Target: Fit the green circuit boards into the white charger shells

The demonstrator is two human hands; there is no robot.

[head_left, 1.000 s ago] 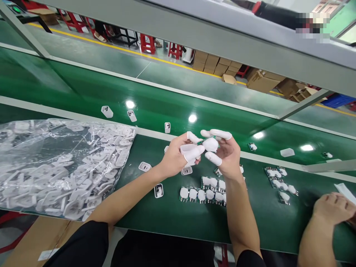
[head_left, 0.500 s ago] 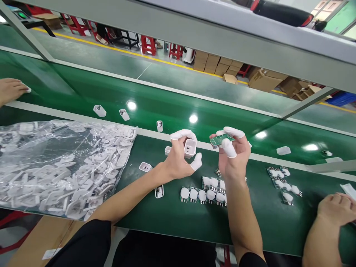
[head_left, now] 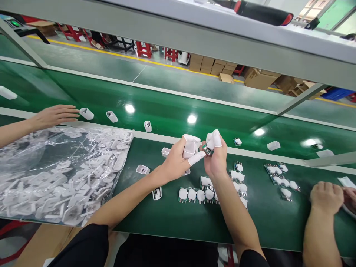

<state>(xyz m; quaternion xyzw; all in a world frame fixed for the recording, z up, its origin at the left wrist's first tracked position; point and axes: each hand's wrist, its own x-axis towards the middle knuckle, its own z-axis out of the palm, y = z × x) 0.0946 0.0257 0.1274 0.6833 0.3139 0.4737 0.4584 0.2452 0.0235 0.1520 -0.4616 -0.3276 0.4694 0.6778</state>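
Observation:
My left hand (head_left: 179, 159), with white finger cots on, is closed around a white plastic charger housing (head_left: 190, 149) whose open end faces up. Close beside it, my right hand (head_left: 215, 157) pinches a small green circuit board (head_left: 207, 150) with metal parts along its edge. The board is right by the housing's mouth; whether they touch I cannot tell. Below my hands, rows of circuit boards with white pads (head_left: 191, 194) lie on the green table. A white housing (head_left: 142, 169) and another housing (head_left: 157, 193) lie left of them.
A clear plastic bag (head_left: 66, 178) of white plastic parts covers the table's left side. Behind the pale rail (head_left: 150, 139), several housings (head_left: 111, 116) lie on a green surface. A co-worker's hand (head_left: 59, 114) reaches in at left; another person's hand (head_left: 326, 196) is at right.
My right hand has moved left and turned the circuit board toward the housing in my left hand. At the far left, a co-worker's hand has moved right, beside a housing.

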